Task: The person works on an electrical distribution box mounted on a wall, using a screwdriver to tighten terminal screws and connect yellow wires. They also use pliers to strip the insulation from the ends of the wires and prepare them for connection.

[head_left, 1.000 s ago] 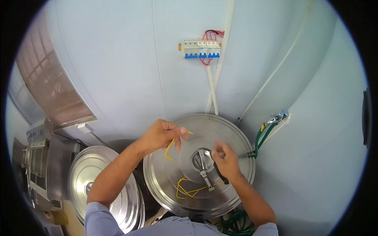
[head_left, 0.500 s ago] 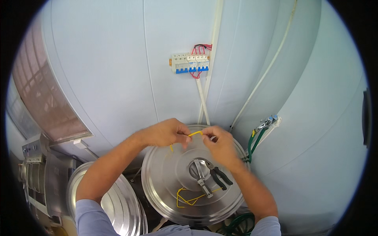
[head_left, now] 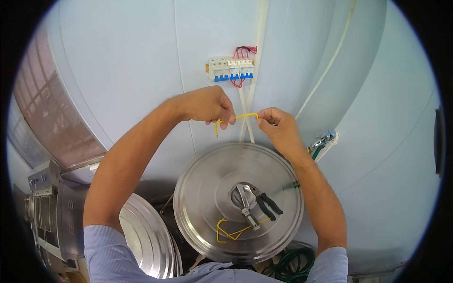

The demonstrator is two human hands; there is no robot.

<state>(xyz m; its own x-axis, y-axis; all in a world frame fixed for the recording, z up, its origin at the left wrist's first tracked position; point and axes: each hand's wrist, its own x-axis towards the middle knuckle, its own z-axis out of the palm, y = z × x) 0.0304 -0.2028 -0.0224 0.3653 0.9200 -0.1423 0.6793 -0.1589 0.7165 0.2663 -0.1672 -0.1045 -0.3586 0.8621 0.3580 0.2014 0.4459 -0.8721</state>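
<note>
Between my two hands, in front of the wall, is a short yellow wire (head_left: 245,115) with bent ends. My left hand (head_left: 212,106) pinches it toward its left part, and one bent end hangs below the fingers. My right hand (head_left: 278,125) pinches it at the right-hand bend. Above the hands, a row of white circuit breakers (head_left: 231,70) with blue switches sits on the wall, with red wires at top and bottom. Below, on a round metal lid (head_left: 203,188), lie black-handled pliers (head_left: 268,205), a wire stripper (head_left: 247,210) and more bent yellow wires (head_left: 226,232).
A second metal lid (head_left: 141,236) stands at lower left, beside a steel appliance (head_left: 71,217). A tap (head_left: 323,140) with a green hose is at the right wall. A coiled green hose (head_left: 295,264) lies at lower right. White conduits (head_left: 249,104) run along the wall.
Both my hands have risen from over the lid toward the breakers, carrying the yellow wire. The tools and wires on the lid stay where they were.
</note>
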